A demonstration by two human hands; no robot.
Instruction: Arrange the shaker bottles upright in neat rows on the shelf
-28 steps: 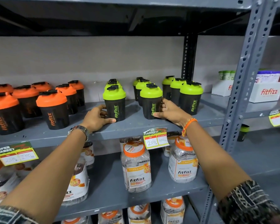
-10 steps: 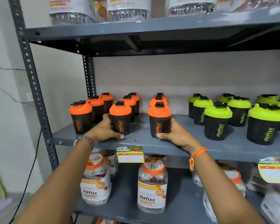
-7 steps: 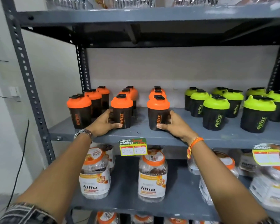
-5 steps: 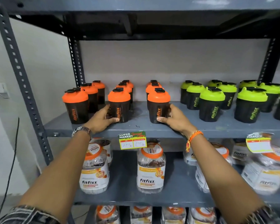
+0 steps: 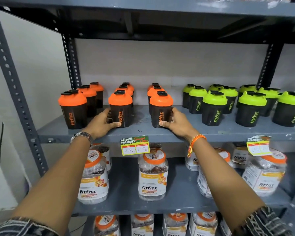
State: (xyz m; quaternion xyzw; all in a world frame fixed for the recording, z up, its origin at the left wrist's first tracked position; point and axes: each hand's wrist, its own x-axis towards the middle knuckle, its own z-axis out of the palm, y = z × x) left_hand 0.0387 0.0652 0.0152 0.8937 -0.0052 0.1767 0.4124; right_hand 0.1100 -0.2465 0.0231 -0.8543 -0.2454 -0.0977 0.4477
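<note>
Black shaker bottles stand upright on the grey shelf (image 5: 143,133). Orange-lidded ones form three rows on the left, green-lidded ones (image 5: 214,108) fill the right. My left hand (image 5: 103,124) wraps the base of the front orange bottle of the middle row (image 5: 120,108), thumb across its front. My right hand (image 5: 176,124) grips the base of the front orange bottle of the third row (image 5: 161,109) from its right side. Another orange bottle (image 5: 72,109) leads the left row, untouched.
A price tag (image 5: 134,146) hangs from the shelf's front edge between my wrists, and another (image 5: 258,145) at the right. Clear jars with orange lids (image 5: 152,174) fill the shelves below. A perforated steel upright (image 5: 15,92) bounds the left side.
The view has swung from the green-lidded bottles to the orange-lidded ones at the left. Over the last second both hands have stayed on the same two front orange bottles; the camera tilted down.
</note>
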